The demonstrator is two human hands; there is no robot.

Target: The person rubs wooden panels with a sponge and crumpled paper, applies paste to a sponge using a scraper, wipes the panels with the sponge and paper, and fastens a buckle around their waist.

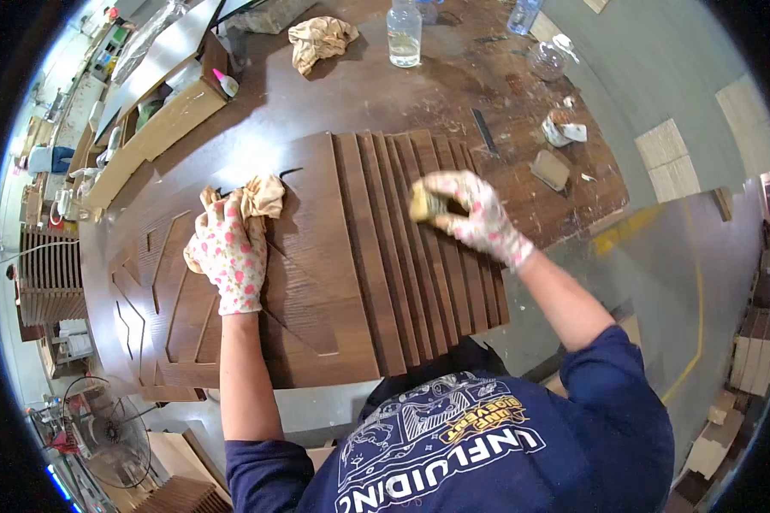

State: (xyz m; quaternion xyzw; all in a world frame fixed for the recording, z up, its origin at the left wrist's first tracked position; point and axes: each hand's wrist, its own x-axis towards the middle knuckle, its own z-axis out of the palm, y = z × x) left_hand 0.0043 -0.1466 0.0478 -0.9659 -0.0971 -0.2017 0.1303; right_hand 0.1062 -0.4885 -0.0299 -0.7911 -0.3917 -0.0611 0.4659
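Note:
Both hands wear white gloves with pink flowers. My left hand (pixel 228 252) is closed on a crumpled tan cloth (pixel 262 197), which lies on a brown wooden panel (pixel 316 282) with carved lines. My right hand (pixel 473 214) grips a small yellowish block (pixel 422 203) between thumb and fingers, over the stacked brown ridged strips (pixel 411 256) at the panel's right part. The underside of the block is hidden.
Behind the panel are another crumpled cloth (pixel 321 43) and a bottle of clear liquid (pixel 404 38). To the right lie a black strip (pixel 483 130), a white container (pixel 563 128) and a tan pad (pixel 550 170). A fan (pixel 109 430) stands at lower left.

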